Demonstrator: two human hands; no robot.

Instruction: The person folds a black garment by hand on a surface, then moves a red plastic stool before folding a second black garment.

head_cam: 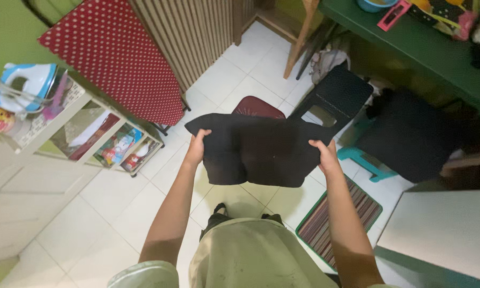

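Note:
A black piece of clothing (256,149) is stretched out flat in the air in front of me, above the white tiled floor. My left hand (197,146) grips its left edge and my right hand (326,156) grips its right edge, both arms held forward. The cloth hides part of a dark red stool (257,106) below it.
A red polka-dot ironing board (117,58) leans at the upper left. A white shelf (64,125) on the left carries a blue and white iron (24,80). A black plastic stool (338,93), a green table (426,48), a striped mat (330,221) and a white surface (448,229) stand right.

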